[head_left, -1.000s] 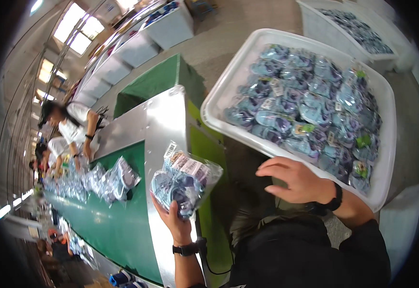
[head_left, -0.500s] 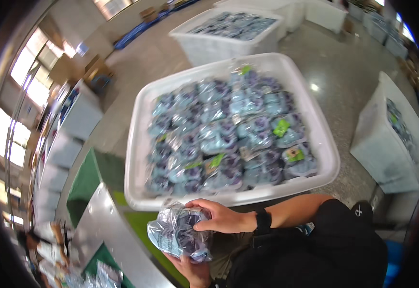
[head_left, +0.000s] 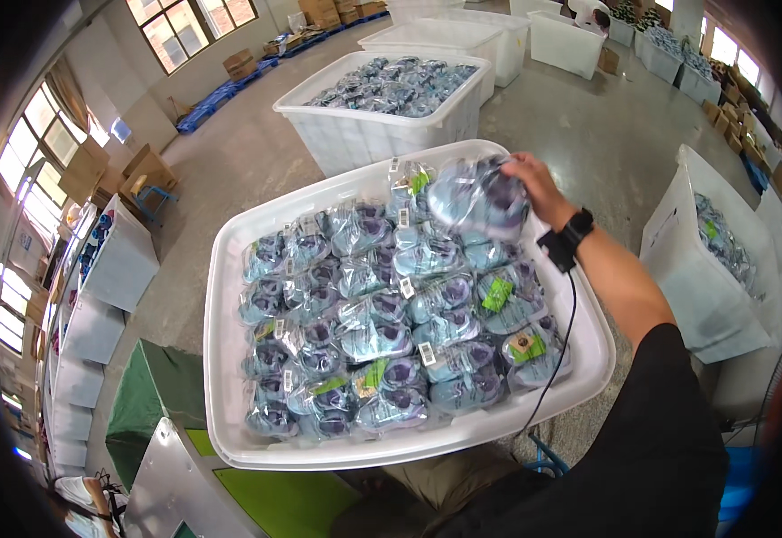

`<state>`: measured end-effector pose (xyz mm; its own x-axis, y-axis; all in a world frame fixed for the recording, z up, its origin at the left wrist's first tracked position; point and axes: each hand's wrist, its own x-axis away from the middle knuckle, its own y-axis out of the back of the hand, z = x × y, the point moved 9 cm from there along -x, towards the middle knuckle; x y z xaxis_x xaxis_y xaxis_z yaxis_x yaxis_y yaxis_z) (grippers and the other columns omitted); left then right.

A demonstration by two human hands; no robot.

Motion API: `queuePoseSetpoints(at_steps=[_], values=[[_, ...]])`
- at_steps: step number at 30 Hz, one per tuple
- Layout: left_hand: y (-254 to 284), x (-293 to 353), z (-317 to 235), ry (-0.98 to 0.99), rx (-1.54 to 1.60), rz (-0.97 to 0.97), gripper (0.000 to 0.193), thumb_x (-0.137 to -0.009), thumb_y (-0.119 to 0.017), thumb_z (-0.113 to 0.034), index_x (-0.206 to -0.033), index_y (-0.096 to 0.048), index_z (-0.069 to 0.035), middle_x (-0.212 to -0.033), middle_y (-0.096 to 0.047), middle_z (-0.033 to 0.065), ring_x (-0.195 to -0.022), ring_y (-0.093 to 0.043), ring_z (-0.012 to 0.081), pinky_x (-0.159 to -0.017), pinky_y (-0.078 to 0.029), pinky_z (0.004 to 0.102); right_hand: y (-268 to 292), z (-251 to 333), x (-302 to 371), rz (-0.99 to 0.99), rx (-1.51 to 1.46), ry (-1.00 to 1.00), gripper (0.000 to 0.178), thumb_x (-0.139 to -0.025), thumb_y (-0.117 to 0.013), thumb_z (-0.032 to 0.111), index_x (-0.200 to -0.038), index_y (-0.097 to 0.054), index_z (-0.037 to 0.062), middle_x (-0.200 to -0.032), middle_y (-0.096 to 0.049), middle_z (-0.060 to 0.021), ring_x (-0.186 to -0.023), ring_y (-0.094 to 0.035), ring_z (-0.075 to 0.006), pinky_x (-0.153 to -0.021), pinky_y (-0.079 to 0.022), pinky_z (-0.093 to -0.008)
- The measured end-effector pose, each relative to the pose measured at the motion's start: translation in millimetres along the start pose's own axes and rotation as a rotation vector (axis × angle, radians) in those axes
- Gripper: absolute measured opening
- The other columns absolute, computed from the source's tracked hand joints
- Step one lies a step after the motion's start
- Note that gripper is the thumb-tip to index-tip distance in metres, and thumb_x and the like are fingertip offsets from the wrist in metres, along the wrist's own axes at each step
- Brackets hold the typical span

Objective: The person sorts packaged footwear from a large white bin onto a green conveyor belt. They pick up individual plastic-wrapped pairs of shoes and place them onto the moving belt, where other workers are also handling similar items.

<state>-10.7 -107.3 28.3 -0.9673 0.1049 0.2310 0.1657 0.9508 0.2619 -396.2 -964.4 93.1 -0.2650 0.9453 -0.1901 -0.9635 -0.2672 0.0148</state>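
My right hand (head_left: 539, 188) grips the right end of a bagged pair of light-blue and purple shoes (head_left: 476, 199), blurred by motion. It holds the pair over the far right part of a large white plastic bin (head_left: 216, 377). Below, rows of similar bagged shoes (head_left: 377, 325) fill the bin, several with green tags and small white labels. A dark watch and a small black box with a cable (head_left: 559, 251) are on my right wrist. My left hand is out of view.
Beyond it stands another white bin (head_left: 319, 121) full of bagged shoes; one more (head_left: 704, 314) is at right. A metal table (head_left: 171, 475) and a green box-like thing (head_left: 153, 386) sit near left. White bins line the far left, and a person (head_left: 77, 498) shows at lower left.
My right hand has carried the bagged shoes from near the table's edge up and away to the bin's far right. My left hand has let go and left the view. The view has shifted.
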Motion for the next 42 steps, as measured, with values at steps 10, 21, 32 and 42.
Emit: queuePoseSetpoints(at_steps=[10,21,32,42], values=[[31,-14,32,0.091,-0.048,-0.148,0.028,-0.106,-0.063,-0.024,-0.122,-0.062,-0.002,-0.101,-0.067,0.0092,-0.09,-0.065,0.0212,-0.08,-0.055,0.0348,24,-167,-66,-0.244,1.073,0.001,0.079,-0.091,-0.077,0.029,-0.157,-0.042,0.0038,-0.164,-0.037,-0.0266,-0.149,-0.041,-0.0433,-0.12,-0.04,-0.0523],[40,-14,28,0.253,-0.145,-0.217,0.028,-0.105,-0.064,-0.029,-0.125,-0.062,-0.009,-0.097,-0.068,0.0085,-0.084,-0.065,0.0197,-0.074,-0.058,0.0345,-53,-196,-64,0.012,1.499,-0.025,0.059,-0.098,-0.068,0.011,-0.152,-0.054,0.0264,-0.169,-0.035,-0.0097,-0.156,-0.035,-0.0372,-0.116,-0.038,-0.0705],[66,-27,51,0.302,-0.112,-0.322,0.023,-0.108,-0.064,-0.027,-0.117,-0.066,-0.006,-0.084,-0.068,0.0051,-0.068,-0.059,0.0146,-0.059,-0.05,0.0292,-50,-226,-66,0.19,1.527,0.031,0.058,-0.089,-0.067,0.007,-0.146,-0.063,0.021,-0.167,-0.038,-0.0142,-0.155,-0.036,-0.0385,-0.121,-0.03,-0.0711],[80,-43,54,0.289,0.104,-0.054,0.028,-0.104,-0.067,-0.012,-0.128,-0.063,0.002,-0.106,-0.069,0.0147,-0.096,-0.07,0.0304,-0.086,-0.061,0.0444,-72,-158,56,0.251,0.871,0.099,0.056,-0.091,-0.07,0.012,-0.146,-0.059,0.0066,-0.153,-0.053,-0.022,-0.14,-0.053,-0.0397,-0.119,-0.043,-0.048]])
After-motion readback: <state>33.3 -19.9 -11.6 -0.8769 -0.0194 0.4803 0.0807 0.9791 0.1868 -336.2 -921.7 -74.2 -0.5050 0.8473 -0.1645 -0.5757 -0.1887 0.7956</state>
